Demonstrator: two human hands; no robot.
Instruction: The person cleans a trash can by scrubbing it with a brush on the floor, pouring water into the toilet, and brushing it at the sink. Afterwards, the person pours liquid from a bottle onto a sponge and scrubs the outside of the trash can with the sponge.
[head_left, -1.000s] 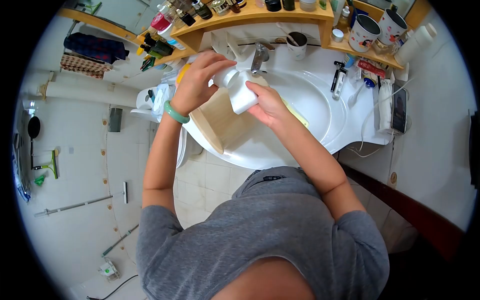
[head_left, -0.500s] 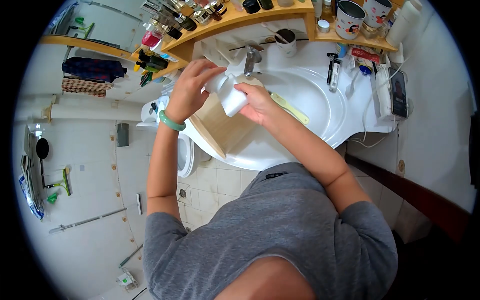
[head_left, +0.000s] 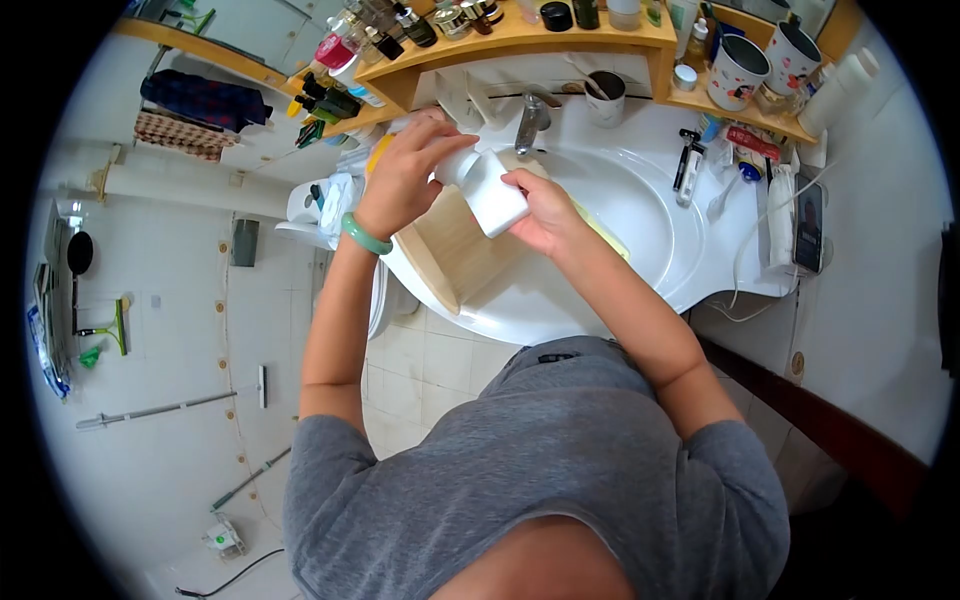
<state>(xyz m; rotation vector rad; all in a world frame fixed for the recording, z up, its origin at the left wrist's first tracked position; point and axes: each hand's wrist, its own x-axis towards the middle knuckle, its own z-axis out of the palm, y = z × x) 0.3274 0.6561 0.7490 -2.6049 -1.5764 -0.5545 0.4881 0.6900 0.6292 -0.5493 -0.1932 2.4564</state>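
A plain white bottle [head_left: 496,200] is held above the left side of the sink, tilted. My right hand [head_left: 546,214] grips its body, thumb on the near face. At the bottle's upper left end, the fingers of my left hand [head_left: 408,172] are closed around its white cap [head_left: 455,166]. Whether the cap is still joined to the neck I cannot tell. A green bangle [head_left: 366,235] circles my left wrist. Beneath the bottle, a wooden washboard [head_left: 437,258] leans in the white sink [head_left: 655,240]. A pale green handled tool [head_left: 603,234] lies partly hidden behind my right forearm.
Behind the sink stand a faucet [head_left: 533,122] and a cup [head_left: 605,100] with a toothbrush. A wooden shelf [head_left: 560,45] carries several bottles and jars. On the right rim lie razors [head_left: 688,168], a small brush [head_left: 735,190] and a phone [head_left: 808,235] with a white cable.
The view has shifted, so the sink and shelf appear farther right. The bottle has turned slightly, showing more of its broad face. Both hands keep their grip.
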